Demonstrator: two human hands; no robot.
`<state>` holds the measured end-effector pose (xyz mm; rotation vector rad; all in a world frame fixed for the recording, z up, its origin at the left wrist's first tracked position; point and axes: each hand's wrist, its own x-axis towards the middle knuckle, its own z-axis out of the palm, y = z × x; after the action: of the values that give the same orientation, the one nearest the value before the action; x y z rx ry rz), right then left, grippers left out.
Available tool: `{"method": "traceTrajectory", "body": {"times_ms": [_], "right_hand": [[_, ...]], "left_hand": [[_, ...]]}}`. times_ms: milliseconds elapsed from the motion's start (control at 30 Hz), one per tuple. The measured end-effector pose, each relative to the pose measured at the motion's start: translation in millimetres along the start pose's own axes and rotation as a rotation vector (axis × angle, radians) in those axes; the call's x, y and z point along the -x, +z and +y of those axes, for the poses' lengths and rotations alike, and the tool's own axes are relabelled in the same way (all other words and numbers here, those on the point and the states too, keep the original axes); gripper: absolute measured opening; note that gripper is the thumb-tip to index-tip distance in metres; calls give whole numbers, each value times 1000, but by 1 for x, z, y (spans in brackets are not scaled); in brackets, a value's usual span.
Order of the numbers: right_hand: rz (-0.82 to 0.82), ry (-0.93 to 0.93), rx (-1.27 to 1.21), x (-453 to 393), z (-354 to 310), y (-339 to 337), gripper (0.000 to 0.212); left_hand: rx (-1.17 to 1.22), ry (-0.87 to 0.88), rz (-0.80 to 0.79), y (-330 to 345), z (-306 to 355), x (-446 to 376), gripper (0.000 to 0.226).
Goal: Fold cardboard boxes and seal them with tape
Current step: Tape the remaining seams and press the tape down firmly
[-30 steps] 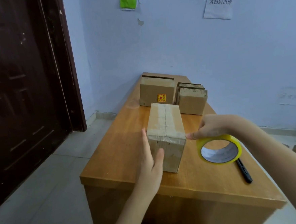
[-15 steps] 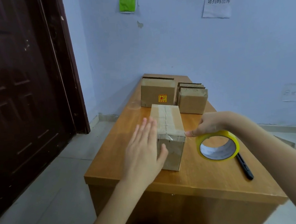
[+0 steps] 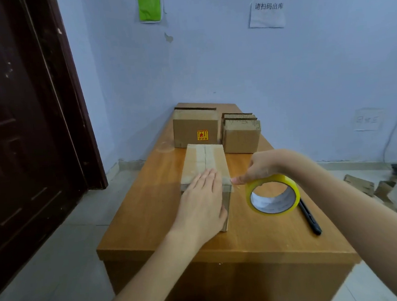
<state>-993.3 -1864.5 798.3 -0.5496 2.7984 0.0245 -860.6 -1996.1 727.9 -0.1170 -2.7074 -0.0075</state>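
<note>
A closed cardboard box (image 3: 204,160) lies lengthwise on the wooden table (image 3: 149,200), with clear tape along its top seam. My left hand (image 3: 202,203) lies flat, fingers straight, over the near end of the box top. My right hand (image 3: 262,167) grips the yellow tape roll (image 3: 273,194) just right of the box's near corner. Its fingertips pinch the tape at the box edge. The roll hangs tilted above the table.
A black pen-like tool (image 3: 310,217) lies on the table right of the roll. Stacks of flat cardboard boxes (image 3: 195,129) (image 3: 241,135) stand at the table's far end by the wall. A dark door (image 3: 26,115) is left. Cardboard scraps (image 3: 359,183) lie on the floor.
My left hand rose from the box's left side and now lies flat on its top near end. My right hand and the tape roll stayed by the box corner.
</note>
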Motion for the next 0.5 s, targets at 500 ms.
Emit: {"method": "traceTrajectory", "body": {"times_ms": [500], "right_hand": [[-5,-55,-32,9,2,-1,50]], "left_hand": [[-8,144,11,0,13,-18,67]]}}
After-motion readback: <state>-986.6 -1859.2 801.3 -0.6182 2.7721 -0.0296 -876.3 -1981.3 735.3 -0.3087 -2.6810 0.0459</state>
